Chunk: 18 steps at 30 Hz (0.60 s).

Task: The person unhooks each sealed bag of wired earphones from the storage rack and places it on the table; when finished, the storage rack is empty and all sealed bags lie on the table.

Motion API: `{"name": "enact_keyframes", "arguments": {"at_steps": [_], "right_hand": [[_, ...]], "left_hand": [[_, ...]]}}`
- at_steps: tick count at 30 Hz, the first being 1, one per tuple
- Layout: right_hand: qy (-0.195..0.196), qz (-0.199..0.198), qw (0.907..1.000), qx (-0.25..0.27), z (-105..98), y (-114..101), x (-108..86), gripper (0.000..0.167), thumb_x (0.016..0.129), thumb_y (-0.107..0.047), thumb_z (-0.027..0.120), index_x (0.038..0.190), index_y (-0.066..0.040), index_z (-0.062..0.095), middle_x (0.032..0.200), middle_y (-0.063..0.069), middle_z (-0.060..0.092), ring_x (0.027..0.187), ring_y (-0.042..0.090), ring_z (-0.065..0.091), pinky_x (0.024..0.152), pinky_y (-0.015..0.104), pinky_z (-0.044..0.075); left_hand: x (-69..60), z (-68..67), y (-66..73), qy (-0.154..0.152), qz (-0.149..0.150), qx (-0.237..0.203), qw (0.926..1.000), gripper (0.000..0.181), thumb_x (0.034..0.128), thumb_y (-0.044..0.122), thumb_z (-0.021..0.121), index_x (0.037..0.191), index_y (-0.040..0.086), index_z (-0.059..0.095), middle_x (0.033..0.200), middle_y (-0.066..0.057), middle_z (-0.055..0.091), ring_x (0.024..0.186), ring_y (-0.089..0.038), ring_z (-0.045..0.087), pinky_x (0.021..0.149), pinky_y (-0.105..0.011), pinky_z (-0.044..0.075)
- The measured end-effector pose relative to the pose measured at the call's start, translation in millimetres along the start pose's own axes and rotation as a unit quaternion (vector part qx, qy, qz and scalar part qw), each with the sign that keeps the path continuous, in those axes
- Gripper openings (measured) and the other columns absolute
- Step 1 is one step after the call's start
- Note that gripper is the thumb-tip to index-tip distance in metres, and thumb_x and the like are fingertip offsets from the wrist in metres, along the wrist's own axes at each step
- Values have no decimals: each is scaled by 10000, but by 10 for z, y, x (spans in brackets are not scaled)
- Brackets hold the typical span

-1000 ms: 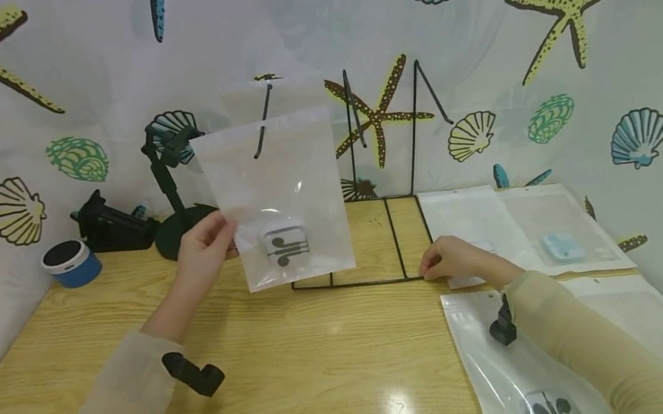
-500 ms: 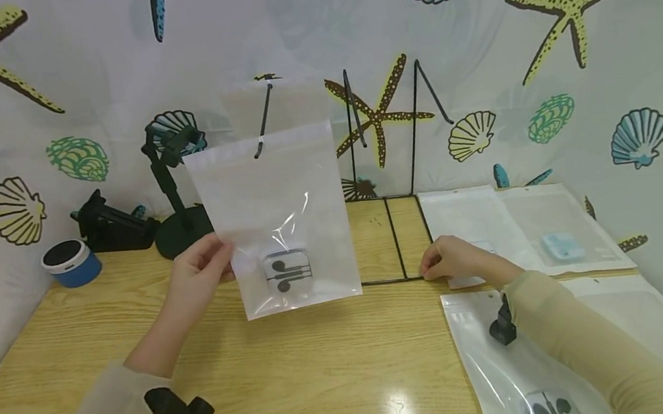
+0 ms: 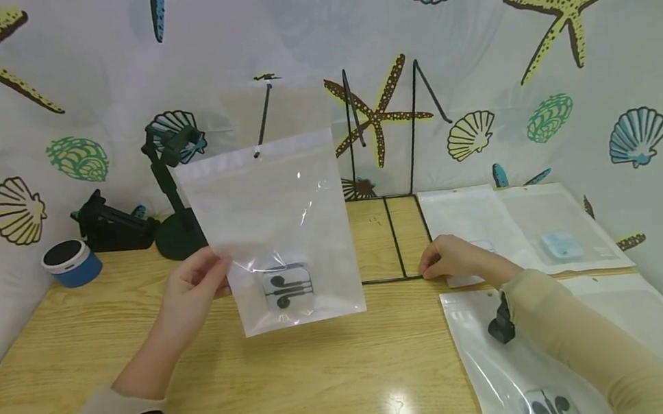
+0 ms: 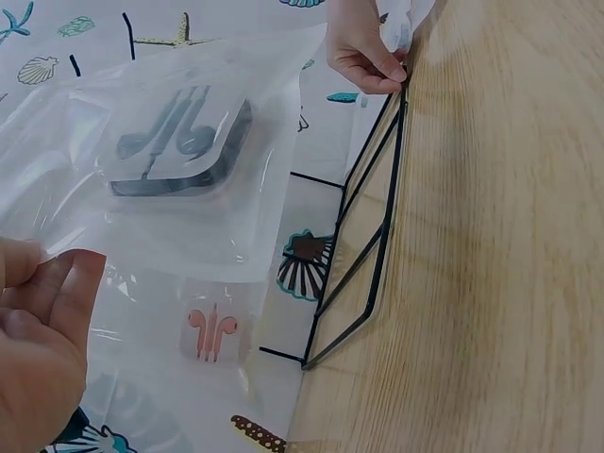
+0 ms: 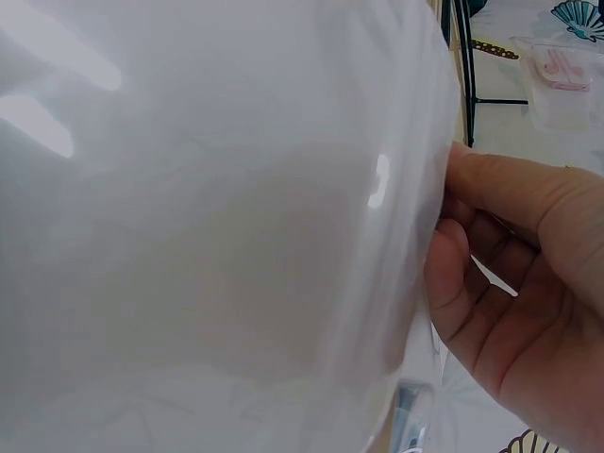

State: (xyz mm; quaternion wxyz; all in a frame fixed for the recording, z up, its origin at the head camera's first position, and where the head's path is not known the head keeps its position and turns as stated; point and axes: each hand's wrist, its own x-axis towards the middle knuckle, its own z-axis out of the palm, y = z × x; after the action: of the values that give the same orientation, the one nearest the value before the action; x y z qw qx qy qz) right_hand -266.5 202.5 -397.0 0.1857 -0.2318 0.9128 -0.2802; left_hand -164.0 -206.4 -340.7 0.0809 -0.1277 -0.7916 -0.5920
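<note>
My left hand (image 3: 195, 286) pinches the left edge of a zip bag (image 3: 282, 213) holding dark earphones (image 3: 287, 287) in a clear case. The bag's top edge meets the tip of the left hook (image 3: 262, 124) of a black wire rack; whether the tip is still through its hole, I cannot tell. In the left wrist view, a second bag with pink earphones (image 4: 212, 332) is behind the first. My right hand (image 3: 459, 260) pinches the front right corner of the rack's wire base (image 3: 398, 240). The right wrist view shows its thumb and fingertips meeting beside a large bag (image 5: 236, 236).
Several more zip bags (image 3: 592, 202) lie at the right of the wooden table (image 3: 304, 390), one with dark earphones (image 3: 549, 408). Two other rack hooks (image 3: 432, 91) stick out. At the back left are a blue speaker-like cylinder (image 3: 73, 264) and a dark stand (image 3: 176, 236).
My left hand has drawn the bag towards me and down, so its top slid along the hook to the tip. The right hand stays on the rack's corner.
</note>
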Motion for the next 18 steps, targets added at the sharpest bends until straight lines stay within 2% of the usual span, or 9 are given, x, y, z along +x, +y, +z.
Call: {"name": "enact_keyframes", "arguments": {"at_steps": [5, 10, 14, 18], "right_hand": [[-6, 60, 10000, 62, -4, 2, 4, 42, 834, -42, 667, 828, -44, 709, 739, -17, 635, 627, 105, 503, 521, 230, 435], [-37, 124, 9998, 117, -10, -1, -2, 45, 837, -44, 665, 820, -45, 706, 737, -16, 634, 624, 107, 504, 509, 231, 443], [-20, 166, 9998, 139, -12, -4, 5, 43, 839, -49, 664, 821, -37, 701, 735, -17, 630, 631, 106, 505, 516, 225, 442], [-47, 208, 9997, 128, -15, -10, 13, 41, 837, -50, 666, 811, -38, 695, 735, -22, 622, 651, 104, 507, 541, 221, 443]], "left_hand": [[-67, 27, 62, -156, -81, 13, 9998, 337, 960, 172, 513, 1216, -46, 539, 1001, -24, 609, 798, -98, 621, 716, -257, 534], [-137, 149, 106, -606, -322, -320, 9971, 348, 955, 145, 521, 1238, -58, 525, 1060, -114, 605, 831, -129, 631, 727, -271, 534], [-174, 292, 92, -1134, -578, -642, 9898, 341, 951, 131, 526, 1224, -73, 524, 1066, -167, 589, 839, -161, 624, 730, -281, 535], [-219, 426, 71, -1624, -906, -869, 9787, 368, 947, 141, 533, 1239, -80, 507, 1034, -150, 587, 829, -170, 617, 725, -295, 538]]}}
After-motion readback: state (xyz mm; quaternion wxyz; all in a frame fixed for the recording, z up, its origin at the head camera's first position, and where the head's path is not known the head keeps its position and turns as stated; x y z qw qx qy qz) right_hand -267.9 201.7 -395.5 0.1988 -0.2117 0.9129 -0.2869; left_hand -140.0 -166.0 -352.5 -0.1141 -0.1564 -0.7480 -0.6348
